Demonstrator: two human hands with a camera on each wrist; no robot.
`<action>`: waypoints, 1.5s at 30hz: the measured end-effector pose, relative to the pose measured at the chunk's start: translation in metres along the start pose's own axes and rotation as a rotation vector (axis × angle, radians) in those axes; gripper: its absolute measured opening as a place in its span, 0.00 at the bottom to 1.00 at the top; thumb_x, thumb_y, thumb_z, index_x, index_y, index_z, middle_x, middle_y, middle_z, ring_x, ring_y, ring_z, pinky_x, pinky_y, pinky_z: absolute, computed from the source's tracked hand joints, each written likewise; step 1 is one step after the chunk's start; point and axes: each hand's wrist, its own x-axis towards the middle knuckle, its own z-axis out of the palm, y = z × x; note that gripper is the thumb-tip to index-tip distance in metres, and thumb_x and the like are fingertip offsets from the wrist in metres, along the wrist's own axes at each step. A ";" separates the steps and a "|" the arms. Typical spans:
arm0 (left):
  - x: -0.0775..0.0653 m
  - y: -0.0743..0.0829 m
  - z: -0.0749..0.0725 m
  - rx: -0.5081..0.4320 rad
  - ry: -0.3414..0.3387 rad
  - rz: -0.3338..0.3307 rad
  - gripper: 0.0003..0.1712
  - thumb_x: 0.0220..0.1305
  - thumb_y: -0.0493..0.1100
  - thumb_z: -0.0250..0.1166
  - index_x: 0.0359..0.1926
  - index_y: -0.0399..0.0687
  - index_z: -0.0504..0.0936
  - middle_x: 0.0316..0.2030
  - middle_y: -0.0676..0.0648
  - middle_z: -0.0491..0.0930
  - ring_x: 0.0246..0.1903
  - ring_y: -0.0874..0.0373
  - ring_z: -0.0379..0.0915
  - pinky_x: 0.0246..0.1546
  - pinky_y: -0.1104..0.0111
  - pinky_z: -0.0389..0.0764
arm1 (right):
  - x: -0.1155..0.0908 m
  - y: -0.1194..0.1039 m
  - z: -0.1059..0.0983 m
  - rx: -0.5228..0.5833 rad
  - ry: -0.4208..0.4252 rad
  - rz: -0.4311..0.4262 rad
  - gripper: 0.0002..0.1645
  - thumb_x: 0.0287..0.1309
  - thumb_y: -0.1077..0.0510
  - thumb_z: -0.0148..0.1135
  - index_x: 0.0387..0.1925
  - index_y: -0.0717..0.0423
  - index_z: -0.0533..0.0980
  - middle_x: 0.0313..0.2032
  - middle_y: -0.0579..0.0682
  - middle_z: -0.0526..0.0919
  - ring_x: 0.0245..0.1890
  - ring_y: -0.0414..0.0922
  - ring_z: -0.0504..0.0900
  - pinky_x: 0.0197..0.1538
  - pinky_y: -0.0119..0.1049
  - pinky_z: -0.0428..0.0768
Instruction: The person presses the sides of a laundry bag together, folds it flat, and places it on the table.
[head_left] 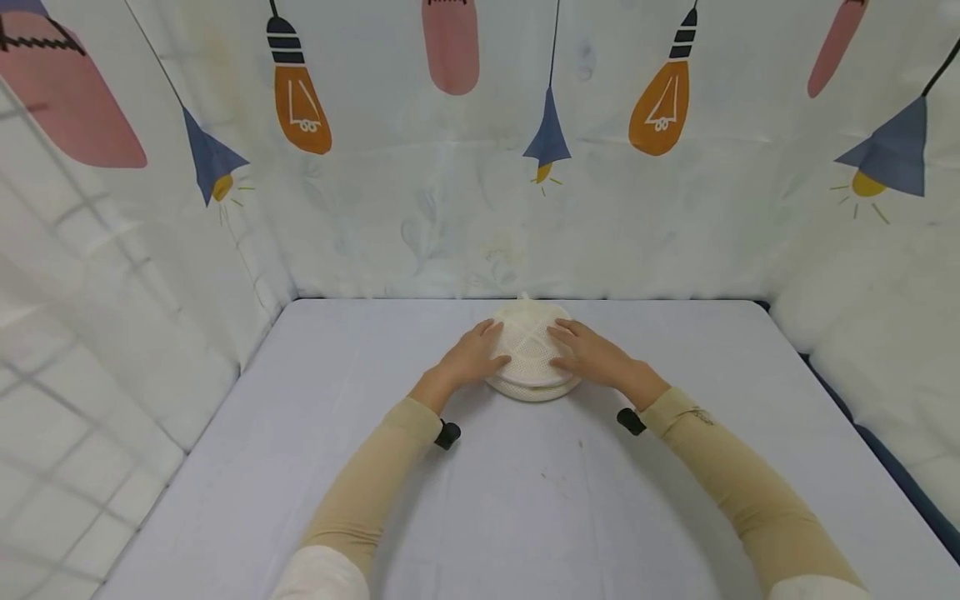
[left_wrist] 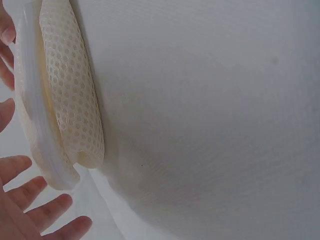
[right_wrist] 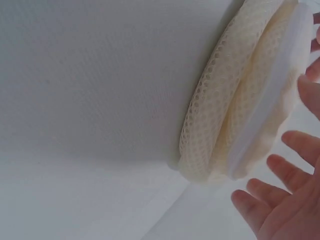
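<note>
A round, domed bag of cream mesh (head_left: 528,343), which looks like a laundry wash bag, lies near the table's far edge. White banding, perhaps a zip, runs round its side in the left wrist view, above a thicker honeycomb-mesh rim (left_wrist: 75,85). My left hand (head_left: 471,358) is at its left side and my right hand (head_left: 597,358) at its right, thumbs nearest me. Both hands have spread, fairly straight fingers; the fingers (right_wrist: 290,172) show beside the bag in the right wrist view. Whether the fingertips touch the mesh, I cannot tell.
A white cloth covers the table (head_left: 525,517). Behind it hangs a pale curtain (head_left: 465,217) printed with lamps and bulbs, with more sheeting at both sides. Small black devices (head_left: 447,435) sit under the wrists. Faint small marks (head_left: 555,481) dot the tablecloth.
</note>
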 end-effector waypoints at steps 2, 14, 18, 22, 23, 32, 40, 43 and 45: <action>0.002 0.001 0.002 0.052 -0.025 0.004 0.42 0.78 0.54 0.58 0.81 0.41 0.52 0.80 0.37 0.47 0.77 0.39 0.46 0.71 0.43 0.61 | 0.004 -0.001 0.001 0.003 -0.024 -0.002 0.40 0.76 0.50 0.57 0.76 0.67 0.57 0.76 0.68 0.54 0.76 0.68 0.50 0.74 0.60 0.58; 0.001 0.013 0.004 0.129 -0.110 0.038 0.46 0.77 0.60 0.56 0.82 0.46 0.46 0.81 0.41 0.36 0.78 0.37 0.30 0.72 0.35 0.50 | 0.016 0.002 0.015 -0.020 -0.065 -0.004 0.49 0.77 0.44 0.54 0.79 0.71 0.44 0.79 0.67 0.39 0.77 0.68 0.36 0.76 0.62 0.46; 0.002 0.013 0.005 0.164 -0.136 0.065 0.50 0.75 0.61 0.59 0.83 0.45 0.44 0.81 0.40 0.34 0.78 0.36 0.28 0.71 0.36 0.53 | 0.016 0.005 0.018 -0.023 -0.077 -0.012 0.51 0.76 0.43 0.54 0.79 0.71 0.42 0.79 0.67 0.39 0.77 0.68 0.37 0.76 0.63 0.45; 0.004 0.014 0.006 0.165 -0.174 0.078 0.51 0.75 0.58 0.60 0.82 0.43 0.42 0.81 0.37 0.31 0.78 0.36 0.25 0.72 0.37 0.54 | 0.015 0.006 0.019 -0.026 -0.105 -0.017 0.53 0.76 0.42 0.54 0.79 0.71 0.41 0.79 0.67 0.37 0.78 0.67 0.36 0.76 0.62 0.44; 0.004 0.015 0.006 0.166 -0.185 0.077 0.50 0.76 0.57 0.59 0.82 0.42 0.41 0.80 0.37 0.30 0.78 0.36 0.23 0.72 0.37 0.53 | 0.015 0.007 0.019 -0.026 -0.116 -0.017 0.53 0.76 0.42 0.54 0.79 0.71 0.40 0.79 0.67 0.36 0.78 0.66 0.35 0.76 0.62 0.44; 0.007 0.024 0.009 0.210 -0.218 0.069 0.50 0.76 0.53 0.56 0.82 0.39 0.35 0.80 0.38 0.25 0.78 0.41 0.18 0.74 0.39 0.45 | 0.018 0.010 0.024 -0.032 -0.182 -0.011 0.56 0.76 0.37 0.50 0.79 0.68 0.33 0.80 0.65 0.29 0.78 0.63 0.30 0.77 0.60 0.40; 0.007 0.029 0.009 0.222 -0.238 0.043 0.50 0.77 0.54 0.55 0.81 0.40 0.34 0.80 0.39 0.25 0.78 0.40 0.19 0.74 0.39 0.44 | 0.020 0.006 0.022 -0.058 -0.216 0.008 0.56 0.77 0.38 0.49 0.79 0.68 0.32 0.79 0.64 0.28 0.79 0.62 0.29 0.77 0.59 0.38; 0.007 0.029 0.010 0.228 -0.246 0.028 0.50 0.77 0.54 0.54 0.81 0.40 0.34 0.80 0.39 0.24 0.78 0.40 0.19 0.74 0.39 0.44 | 0.020 0.005 0.022 -0.068 -0.222 0.009 0.56 0.77 0.38 0.49 0.79 0.69 0.32 0.79 0.65 0.28 0.78 0.63 0.29 0.77 0.59 0.39; 0.008 0.030 0.011 0.233 -0.253 0.019 0.50 0.78 0.55 0.54 0.81 0.40 0.33 0.80 0.39 0.24 0.78 0.41 0.18 0.74 0.39 0.44 | 0.020 0.005 0.023 -0.073 -0.230 0.012 0.56 0.78 0.37 0.48 0.79 0.69 0.32 0.79 0.65 0.27 0.78 0.63 0.29 0.77 0.59 0.38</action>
